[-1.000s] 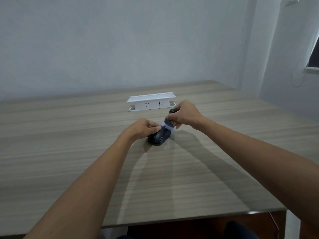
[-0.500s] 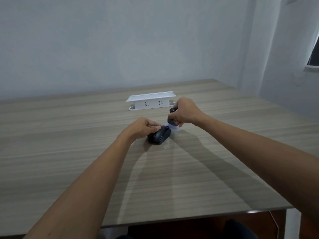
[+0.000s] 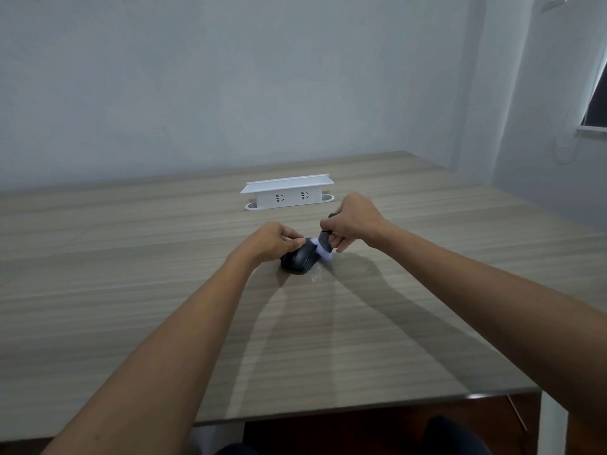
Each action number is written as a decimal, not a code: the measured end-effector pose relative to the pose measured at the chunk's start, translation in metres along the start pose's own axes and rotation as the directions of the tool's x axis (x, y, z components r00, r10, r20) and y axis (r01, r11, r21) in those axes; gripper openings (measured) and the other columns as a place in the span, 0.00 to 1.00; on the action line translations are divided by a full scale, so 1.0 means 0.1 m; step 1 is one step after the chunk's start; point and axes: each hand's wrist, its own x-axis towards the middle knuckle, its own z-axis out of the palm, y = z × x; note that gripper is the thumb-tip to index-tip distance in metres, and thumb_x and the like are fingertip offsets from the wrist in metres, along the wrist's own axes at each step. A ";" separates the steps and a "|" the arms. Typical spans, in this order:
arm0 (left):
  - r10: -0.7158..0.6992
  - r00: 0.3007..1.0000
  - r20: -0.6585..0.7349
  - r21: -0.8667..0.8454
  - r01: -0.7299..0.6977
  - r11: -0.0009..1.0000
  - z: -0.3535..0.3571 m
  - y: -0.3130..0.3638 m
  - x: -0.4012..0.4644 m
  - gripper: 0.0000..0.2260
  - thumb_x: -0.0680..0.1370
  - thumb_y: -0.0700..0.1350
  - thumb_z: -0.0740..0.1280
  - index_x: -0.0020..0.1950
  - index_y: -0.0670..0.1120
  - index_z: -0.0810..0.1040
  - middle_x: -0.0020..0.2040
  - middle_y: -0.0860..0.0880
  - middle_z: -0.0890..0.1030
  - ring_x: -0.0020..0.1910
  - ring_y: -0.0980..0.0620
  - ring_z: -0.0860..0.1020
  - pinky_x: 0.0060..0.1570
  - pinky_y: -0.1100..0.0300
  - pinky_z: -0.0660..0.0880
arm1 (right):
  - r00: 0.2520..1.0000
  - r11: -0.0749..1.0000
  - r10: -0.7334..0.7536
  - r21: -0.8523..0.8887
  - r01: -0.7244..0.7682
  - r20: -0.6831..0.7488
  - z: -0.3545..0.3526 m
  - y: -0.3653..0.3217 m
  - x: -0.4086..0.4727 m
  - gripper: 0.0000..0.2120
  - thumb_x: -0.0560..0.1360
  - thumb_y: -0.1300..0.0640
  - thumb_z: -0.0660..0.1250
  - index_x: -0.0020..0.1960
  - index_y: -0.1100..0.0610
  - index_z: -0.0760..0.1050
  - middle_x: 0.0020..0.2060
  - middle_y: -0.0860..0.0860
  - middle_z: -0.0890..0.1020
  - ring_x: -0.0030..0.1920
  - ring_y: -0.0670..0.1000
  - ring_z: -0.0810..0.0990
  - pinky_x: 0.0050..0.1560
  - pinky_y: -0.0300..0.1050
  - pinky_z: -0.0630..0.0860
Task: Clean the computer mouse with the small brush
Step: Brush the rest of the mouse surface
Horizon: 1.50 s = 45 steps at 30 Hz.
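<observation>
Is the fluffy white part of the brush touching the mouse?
Touching. In the head view the brush's white bristles press against the right side of the black mouse, with no gap showing between them.

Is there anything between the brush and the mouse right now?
Nothing visible. The brush in the right hand has its pale bristles against the right side of the mouse, which the left hand holds.

A plain office or meeting room is showing itself here: a wide wood-grain bench (image 3: 131, 290) is carrying a white pop-up socket box (image 3: 287, 194) near its far edge, with bare pale walls (image 3: 230, 77) and a blind-covered window (image 3: 596, 93) standing beyond the far right corner.
</observation>
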 end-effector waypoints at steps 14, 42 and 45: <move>-0.102 0.995 0.003 -0.018 0.102 0.995 -0.13 -0.02 -0.10 0.12 0.82 0.38 0.63 0.64 0.38 0.78 0.56 0.38 0.83 0.47 0.44 0.84 0.59 0.50 0.80 | 1.000 0.999 -0.007 0.033 0.006 0.029 0.15 0.06 0.20 0.07 0.74 0.66 0.70 0.41 0.69 0.82 0.26 0.57 0.81 0.26 0.52 0.81 0.27 0.39 0.80; 0.146 0.961 0.235 0.449 -0.241 0.861 -0.40 -0.18 0.09 0.29 0.72 0.51 0.77 0.72 0.51 0.74 0.70 0.53 0.76 0.72 0.51 0.71 0.69 0.55 0.67 | 0.999 0.998 -0.037 -0.049 0.037 -0.002 -0.04 0.12 0.04 0.08 0.73 0.61 0.68 0.39 0.64 0.82 0.32 0.56 0.84 0.27 0.48 0.79 0.27 0.36 0.72; 0.168 0.963 0.209 0.458 -0.248 0.854 -0.40 -0.23 0.09 0.25 0.73 0.52 0.76 0.69 0.51 0.76 0.66 0.53 0.79 0.69 0.50 0.74 0.68 0.52 0.70 | 0.999 0.996 -0.053 -0.065 0.053 0.008 -0.02 0.09 0.00 0.08 0.73 0.60 0.68 0.39 0.63 0.82 0.32 0.56 0.85 0.26 0.48 0.80 0.25 0.34 0.72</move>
